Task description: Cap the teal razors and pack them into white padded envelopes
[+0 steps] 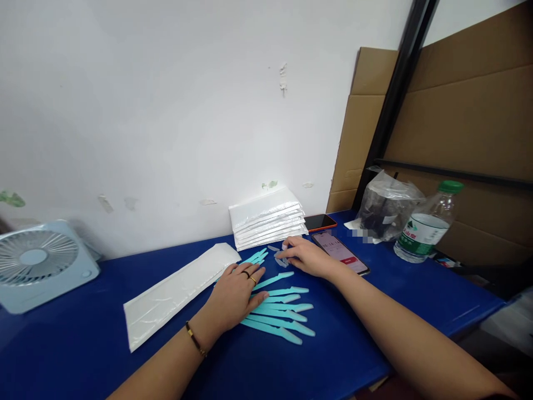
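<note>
Collecting of clear blade covers (273,248) is apparently in hand, just before the stacked white mailers (266,219). The right hand's (307,256) bent fingers meet them, pinch indiscernible; lifting one calls for fingertip precision. The left hand (235,291) covers the handles of turquoise eyebrow razors (278,321) fanned before the stack, concealing its grip.

A pale blue fan (33,257) sits at the left of the blue table (83,344), before a white wall (166,111) with peeled patches (283,86). Farther right, an orange-edged phone (321,222) lies just behind a lit phone (338,250), and a green-capped bottle (427,229) stands beside a clear plastic bag (385,205). Brown cardboard (466,116) flanks a black post (400,83).
</note>
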Action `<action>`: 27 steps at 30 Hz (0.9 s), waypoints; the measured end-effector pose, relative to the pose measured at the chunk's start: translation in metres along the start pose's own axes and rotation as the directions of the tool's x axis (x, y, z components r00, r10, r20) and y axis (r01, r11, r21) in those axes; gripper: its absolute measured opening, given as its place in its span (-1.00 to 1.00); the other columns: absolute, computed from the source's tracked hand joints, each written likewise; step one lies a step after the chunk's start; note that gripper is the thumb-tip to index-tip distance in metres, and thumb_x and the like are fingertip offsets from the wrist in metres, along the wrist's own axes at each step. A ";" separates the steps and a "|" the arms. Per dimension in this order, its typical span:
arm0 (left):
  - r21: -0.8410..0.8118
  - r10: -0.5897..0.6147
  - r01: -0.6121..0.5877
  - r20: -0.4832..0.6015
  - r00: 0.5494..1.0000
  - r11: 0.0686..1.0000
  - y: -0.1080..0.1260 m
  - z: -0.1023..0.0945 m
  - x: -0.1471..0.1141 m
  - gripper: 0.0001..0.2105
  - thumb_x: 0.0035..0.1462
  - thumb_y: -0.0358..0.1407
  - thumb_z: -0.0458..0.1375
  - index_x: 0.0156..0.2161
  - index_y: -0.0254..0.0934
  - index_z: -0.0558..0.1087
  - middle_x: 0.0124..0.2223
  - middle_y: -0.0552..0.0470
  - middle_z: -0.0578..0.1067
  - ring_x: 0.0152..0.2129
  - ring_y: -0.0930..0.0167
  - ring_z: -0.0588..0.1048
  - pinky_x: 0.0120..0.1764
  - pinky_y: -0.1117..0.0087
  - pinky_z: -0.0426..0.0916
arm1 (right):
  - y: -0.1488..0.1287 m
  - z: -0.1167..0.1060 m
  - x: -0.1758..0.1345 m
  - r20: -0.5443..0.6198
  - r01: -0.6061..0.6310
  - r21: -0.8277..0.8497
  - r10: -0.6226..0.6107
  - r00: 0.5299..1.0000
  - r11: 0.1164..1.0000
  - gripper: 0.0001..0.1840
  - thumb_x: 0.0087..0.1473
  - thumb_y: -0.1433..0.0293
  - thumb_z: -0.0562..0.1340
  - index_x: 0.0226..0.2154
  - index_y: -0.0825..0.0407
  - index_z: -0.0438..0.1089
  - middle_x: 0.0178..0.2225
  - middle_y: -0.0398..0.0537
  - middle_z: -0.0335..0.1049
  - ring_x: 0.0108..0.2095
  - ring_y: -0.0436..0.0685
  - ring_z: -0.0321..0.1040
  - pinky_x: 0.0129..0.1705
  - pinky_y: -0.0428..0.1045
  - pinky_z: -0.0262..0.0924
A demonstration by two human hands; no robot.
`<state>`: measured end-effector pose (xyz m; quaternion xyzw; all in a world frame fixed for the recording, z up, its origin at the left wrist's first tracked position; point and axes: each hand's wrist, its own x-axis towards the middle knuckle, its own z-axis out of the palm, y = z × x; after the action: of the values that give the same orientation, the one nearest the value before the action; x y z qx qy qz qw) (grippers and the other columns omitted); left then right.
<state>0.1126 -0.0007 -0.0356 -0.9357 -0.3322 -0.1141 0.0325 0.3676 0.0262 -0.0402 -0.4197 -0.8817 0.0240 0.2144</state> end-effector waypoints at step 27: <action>-0.205 0.040 -0.036 0.014 0.999 0.978 0.003 0.003 -0.002 -0.46 0.17 0.00 -0.11 0.20 -0.16 0.07 0.22 -0.03 0.13 0.14 0.24 0.08 0.12 0.15 0.05 | 0.006 -0.003 0.000 -0.110 -0.123 0.175 0.144 0.983 0.977 -0.85 0.02 0.35 0.21 -0.37 0.00 0.50 -0.29 -0.04 0.37 -0.24 0.09 0.29 -0.16 -0.01 0.15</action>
<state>0.1136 -0.0035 -0.0385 -0.9412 -0.3011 -0.1389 -0.0649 0.3731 0.0294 -0.0390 -0.4593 -0.8315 0.0865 0.3003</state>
